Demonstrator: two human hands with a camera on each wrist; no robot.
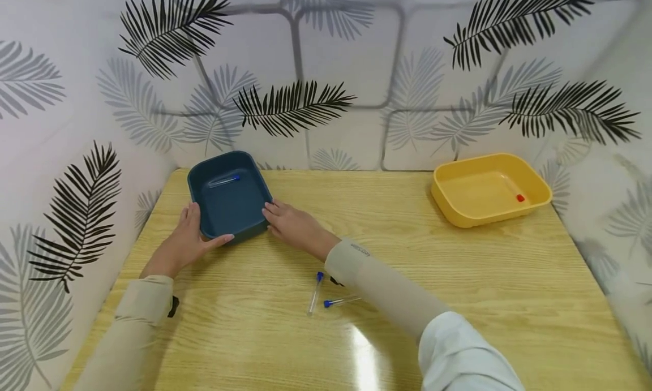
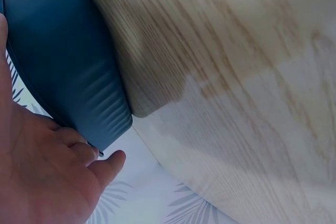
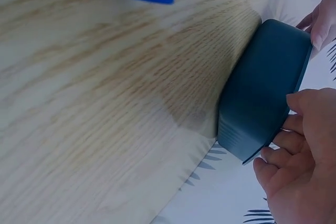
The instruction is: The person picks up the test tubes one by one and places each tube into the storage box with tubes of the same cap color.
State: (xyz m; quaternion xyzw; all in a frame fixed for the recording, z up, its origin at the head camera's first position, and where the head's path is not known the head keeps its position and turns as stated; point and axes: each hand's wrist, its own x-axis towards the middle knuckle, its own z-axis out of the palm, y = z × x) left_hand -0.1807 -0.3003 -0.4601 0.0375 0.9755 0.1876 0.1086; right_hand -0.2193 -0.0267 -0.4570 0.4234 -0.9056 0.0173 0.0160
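Note:
A dark blue plastic storage box (image 1: 231, 207) stands at the table's back left, with a blue-capped clear tube (image 1: 224, 181) lying inside. My left hand (image 1: 185, 244) holds its near left corner, fingers along the left side and thumb across the front wall. On the right side, my right hand (image 1: 295, 227) grips the rim close to the near corner. The right wrist view has the right hand (image 3: 302, 150) with several fingers at the rim and the other hand's fingers at the opposite end. In the left wrist view, the left hand (image 2: 47, 166) lies against the rim.
Two more blue-capped tubes, one upright in the view (image 1: 314, 295) and one slanted (image 1: 338, 302), lie on the wooden table (image 1: 254, 334) by the right forearm. A yellow box (image 1: 474, 190) at the back right contains a red-capped tube (image 1: 519, 198). Leaf-patterned sheeting (image 1: 346, 57) surrounds the table.

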